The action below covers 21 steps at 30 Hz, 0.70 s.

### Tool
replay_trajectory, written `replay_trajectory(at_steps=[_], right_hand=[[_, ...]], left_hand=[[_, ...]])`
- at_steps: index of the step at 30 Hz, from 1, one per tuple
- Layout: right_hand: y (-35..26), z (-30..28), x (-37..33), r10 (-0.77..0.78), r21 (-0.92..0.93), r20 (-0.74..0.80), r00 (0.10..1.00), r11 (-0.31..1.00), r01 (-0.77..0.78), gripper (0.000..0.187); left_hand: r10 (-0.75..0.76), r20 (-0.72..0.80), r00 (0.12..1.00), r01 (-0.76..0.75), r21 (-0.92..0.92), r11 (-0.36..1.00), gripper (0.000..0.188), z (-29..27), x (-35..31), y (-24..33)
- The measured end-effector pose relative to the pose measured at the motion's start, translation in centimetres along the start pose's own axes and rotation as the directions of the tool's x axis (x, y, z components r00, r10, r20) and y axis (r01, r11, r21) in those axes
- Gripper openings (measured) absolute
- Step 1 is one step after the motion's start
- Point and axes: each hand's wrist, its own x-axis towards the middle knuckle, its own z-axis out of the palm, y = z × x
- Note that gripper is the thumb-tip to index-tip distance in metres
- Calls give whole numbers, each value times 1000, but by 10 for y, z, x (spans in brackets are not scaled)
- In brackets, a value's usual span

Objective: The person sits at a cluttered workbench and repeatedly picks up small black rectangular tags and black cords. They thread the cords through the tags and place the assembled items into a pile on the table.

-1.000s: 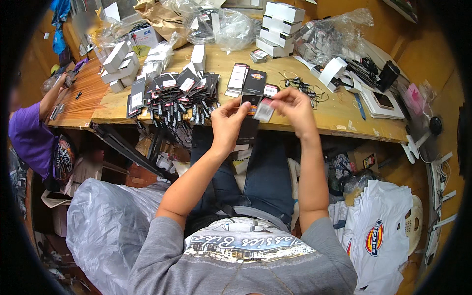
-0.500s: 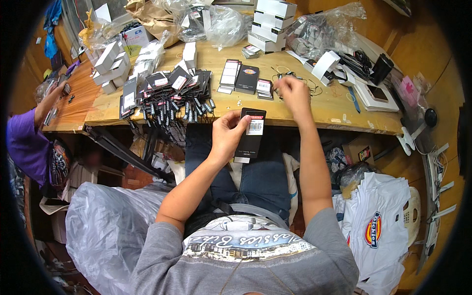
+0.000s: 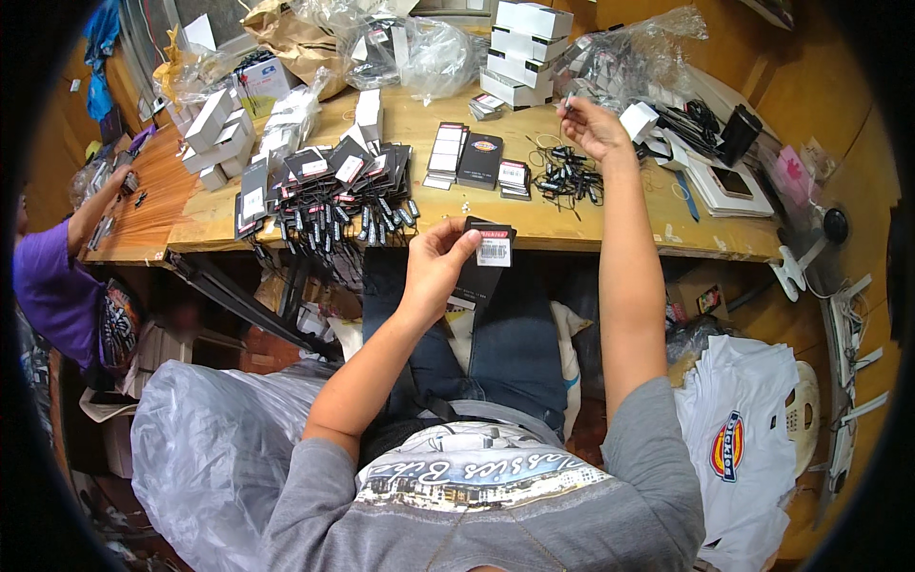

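My left hand pinches black hang tags over my lap; a white barcode sticker with a red band lies under my thumb. My right hand is raised above the table, fingertips pinched on a tag string, of which only a small end shows. Below it lies a loose heap of black tag strings. Beside the heap are a small stack of barcode stickers, a stack of black tags and white-labelled cards. Left of these, strung black tags are piled, their strings hanging over the front edge.
White boxes stand stacked at the back, others at left. Clear plastic bags line the rear. A phone lies on the right. White shirts hang at lower right. A person in a purple sleeve works at far left.
My right hand has risen from the heap of tag strings, moving up and right, and uncovered the heap. My left hand stays near the table edge with the tags, now tilted slightly differently.
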Motion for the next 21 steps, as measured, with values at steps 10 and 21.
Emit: replay_trajectory(at_steps=[10,21], right_hand=[[-3,29,-70,-83,215,378,922,977,0,16],[27,49,-144,-217,161,298,930,971,175,24]], left_hand=[[183,156,971,-193,51,980,12,31,39,28],[-79,167,983,65,84,994,19,28,16,4]])
